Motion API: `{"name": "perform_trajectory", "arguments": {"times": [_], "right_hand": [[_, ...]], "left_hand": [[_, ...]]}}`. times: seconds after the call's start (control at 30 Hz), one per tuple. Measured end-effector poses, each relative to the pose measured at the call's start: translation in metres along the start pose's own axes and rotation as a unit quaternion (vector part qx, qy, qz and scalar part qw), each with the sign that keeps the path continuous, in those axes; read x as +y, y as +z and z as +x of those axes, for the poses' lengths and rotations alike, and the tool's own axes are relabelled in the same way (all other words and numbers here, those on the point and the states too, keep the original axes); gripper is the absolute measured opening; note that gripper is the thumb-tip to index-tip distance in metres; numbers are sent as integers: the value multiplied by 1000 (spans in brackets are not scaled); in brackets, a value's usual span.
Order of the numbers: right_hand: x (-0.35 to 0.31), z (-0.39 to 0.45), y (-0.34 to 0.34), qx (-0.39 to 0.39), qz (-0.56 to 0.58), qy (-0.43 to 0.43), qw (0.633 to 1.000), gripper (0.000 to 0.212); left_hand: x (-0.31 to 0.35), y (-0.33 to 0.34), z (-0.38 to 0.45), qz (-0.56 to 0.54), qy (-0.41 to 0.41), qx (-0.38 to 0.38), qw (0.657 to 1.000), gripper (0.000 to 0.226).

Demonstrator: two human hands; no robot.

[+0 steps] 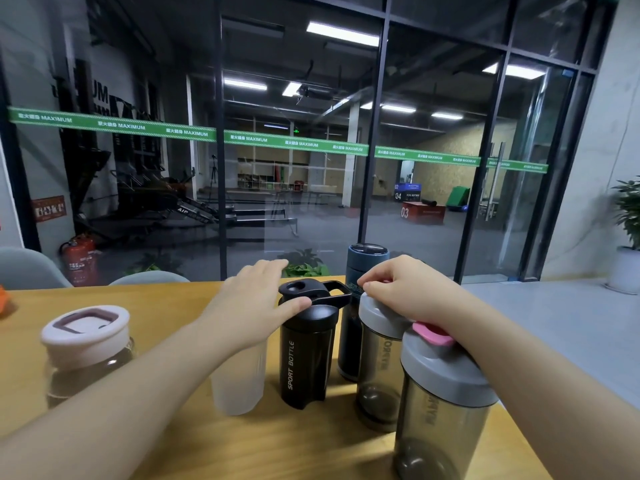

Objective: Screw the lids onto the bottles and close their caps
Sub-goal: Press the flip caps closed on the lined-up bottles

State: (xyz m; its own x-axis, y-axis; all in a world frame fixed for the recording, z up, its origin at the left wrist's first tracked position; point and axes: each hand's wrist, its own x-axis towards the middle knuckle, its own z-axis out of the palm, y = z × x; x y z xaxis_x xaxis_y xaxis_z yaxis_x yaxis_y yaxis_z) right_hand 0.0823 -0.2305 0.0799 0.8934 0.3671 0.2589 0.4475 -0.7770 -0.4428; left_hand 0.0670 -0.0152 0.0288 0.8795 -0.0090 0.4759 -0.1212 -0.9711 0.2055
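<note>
Several bottles stand on the wooden table. My left hand lies with straight fingers over the top of a translucent white bottle. Its thumb touches the lid of the black sport bottle, whose flip cap stands up. My right hand rests on the grey lid of a smoky bottle. Its fingertips curl round a pink cap there. A second smoky bottle with a grey lid and a pink cap stands nearest, under my right forearm.
A tall dark blue bottle stands behind the smoky ones. A brown jar with a pale pink lid is at the left. Chair backs and a glass wall lie beyond the table; its right edge runs diagonally near my right arm.
</note>
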Motion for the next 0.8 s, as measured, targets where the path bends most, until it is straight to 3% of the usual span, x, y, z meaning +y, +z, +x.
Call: {"name": "perform_trajectory", "arguments": {"times": [0.13,0.23,0.47,0.57,0.8], "right_hand": [[1,0,0,1,4,2,1000,27],[2,1,-1,2,10,6,1000,27],[1,0,-1,-2,19,7,1000,26],[1,1,0,2,19,8,1000,26],[2,1,0,1,12,3,1000,26]], "left_hand": [[-15,4,-12,2,-53,29,998,106],[-28,6,-19,-90,-74,-10,993,112],[-41,5,-34,-101,-7,38,994,63],[-41,7,-42,-119,11,68,991,60],[-37,9,-60,-77,-96,181,976,36]]}}
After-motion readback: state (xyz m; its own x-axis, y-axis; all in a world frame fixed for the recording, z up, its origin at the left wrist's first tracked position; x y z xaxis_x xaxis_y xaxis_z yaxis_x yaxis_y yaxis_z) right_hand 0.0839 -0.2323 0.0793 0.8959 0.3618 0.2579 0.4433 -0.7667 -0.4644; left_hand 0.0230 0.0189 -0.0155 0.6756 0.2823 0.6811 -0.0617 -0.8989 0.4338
